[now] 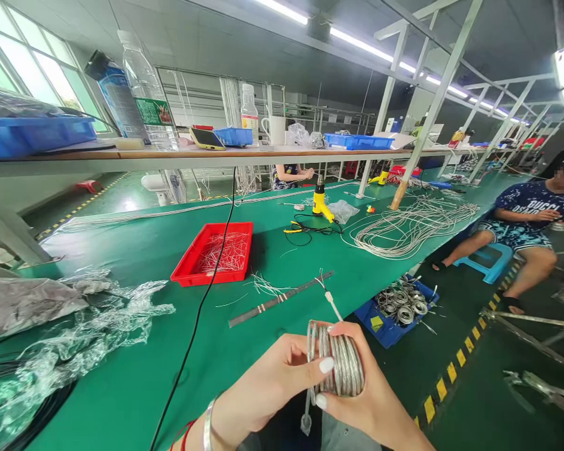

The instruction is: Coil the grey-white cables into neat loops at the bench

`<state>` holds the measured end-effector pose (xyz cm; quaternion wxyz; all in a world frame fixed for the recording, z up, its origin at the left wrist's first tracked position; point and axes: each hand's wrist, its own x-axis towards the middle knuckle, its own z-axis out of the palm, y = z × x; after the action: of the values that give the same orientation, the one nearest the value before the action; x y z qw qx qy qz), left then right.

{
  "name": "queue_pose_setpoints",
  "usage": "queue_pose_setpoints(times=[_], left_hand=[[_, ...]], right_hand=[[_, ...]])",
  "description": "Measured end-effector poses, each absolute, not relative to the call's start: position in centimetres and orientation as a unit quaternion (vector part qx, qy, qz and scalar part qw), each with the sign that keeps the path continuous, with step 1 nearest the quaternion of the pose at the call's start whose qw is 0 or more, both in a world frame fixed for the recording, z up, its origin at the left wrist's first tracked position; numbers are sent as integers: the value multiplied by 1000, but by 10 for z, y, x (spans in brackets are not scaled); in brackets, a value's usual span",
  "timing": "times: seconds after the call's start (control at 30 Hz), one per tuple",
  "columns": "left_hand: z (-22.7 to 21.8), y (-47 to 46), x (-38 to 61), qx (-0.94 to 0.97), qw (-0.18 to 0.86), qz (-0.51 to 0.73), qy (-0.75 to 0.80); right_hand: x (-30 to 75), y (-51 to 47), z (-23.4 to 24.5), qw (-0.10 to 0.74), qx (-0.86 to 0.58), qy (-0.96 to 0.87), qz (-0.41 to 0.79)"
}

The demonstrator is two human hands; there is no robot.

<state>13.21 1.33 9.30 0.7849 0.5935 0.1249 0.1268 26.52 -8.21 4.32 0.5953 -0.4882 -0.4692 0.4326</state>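
A coil of silvery cable (341, 366) sits between both my hands, over the front edge of the green bench. My left hand (282, 379) grips the coil's left side, thumb pressed on the loops. Around the right side wraps my right hand (366, 388), its thumb near the lower loops. One cable end (333, 305) rises from the coil, with split wires fanned out at its tip. Another end with a clear plastic connector (305, 423) hangs below. Just beyond lies a dark marked strip (277, 300) with loose white wires (267, 285) beside it.
A red tray (181, 274) of cut wires stands mid-bench, a black cord (195, 332) crossing before it. Behind are a yellow heat gun (320, 203) and white cable loops (380, 241). Crumpled plastic (94, 338) lies left. A blue bin (385, 335) holds coils. A person (536, 213) sits right.
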Motion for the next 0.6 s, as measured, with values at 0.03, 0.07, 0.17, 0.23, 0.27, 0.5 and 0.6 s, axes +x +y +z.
queue_pose_setpoints(times=[0.03,0.07,0.17,0.23,0.27,0.5,0.6], left_hand=[[95,14,132,594,784,125,129],[96,15,132,598,781,122,131],[98,18,132,613,771,116,128],[98,19,131,628,758,118,131],[97,19,131,625,760,117,137],[98,18,129,497,840,113,186],[102,21,131,580,794,89,163]], right_hand=[[265,-82,43,594,-494,-469,428],[265,-81,43,595,-499,-468,421],[265,-80,44,602,-512,-460,405],[264,-79,44,609,-515,-453,398],[264,-79,45,615,-509,-449,400],[265,-79,43,633,-469,-449,423],[267,-79,42,607,-513,-470,384]])
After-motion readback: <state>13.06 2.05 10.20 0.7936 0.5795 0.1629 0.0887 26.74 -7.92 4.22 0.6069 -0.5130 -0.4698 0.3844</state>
